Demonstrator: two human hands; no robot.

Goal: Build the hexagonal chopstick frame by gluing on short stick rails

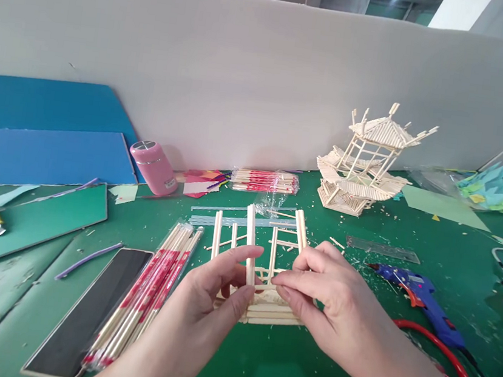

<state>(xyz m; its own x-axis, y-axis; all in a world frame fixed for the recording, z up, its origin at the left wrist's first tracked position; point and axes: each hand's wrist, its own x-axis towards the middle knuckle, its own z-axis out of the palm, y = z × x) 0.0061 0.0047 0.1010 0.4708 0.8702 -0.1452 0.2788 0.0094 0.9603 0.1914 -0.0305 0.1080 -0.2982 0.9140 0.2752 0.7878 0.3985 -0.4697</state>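
A small framework of pale wooden sticks (275, 317) sits on the green table in front of me, with several upright posts rising from its base. My left hand (214, 291) has its thumb and fingers closed around the lower part of a near post (250, 237). On the other side, my right hand (334, 293) pinches a thin short stick (263, 287) that lies level between the near posts, its left end close to the left thumb. The right fingers partly cover the base and the lower end of the right-hand post (301, 230).
A finished-looking stick pagoda (365, 159) stands at the back right. A blue glue gun (422, 295) and red-handled tool (455, 360) lie right. Left are bagged sticks (152, 286), a phone (90, 309) and a pink cup (155, 167). Clear strips (229, 221) lie behind the framework.
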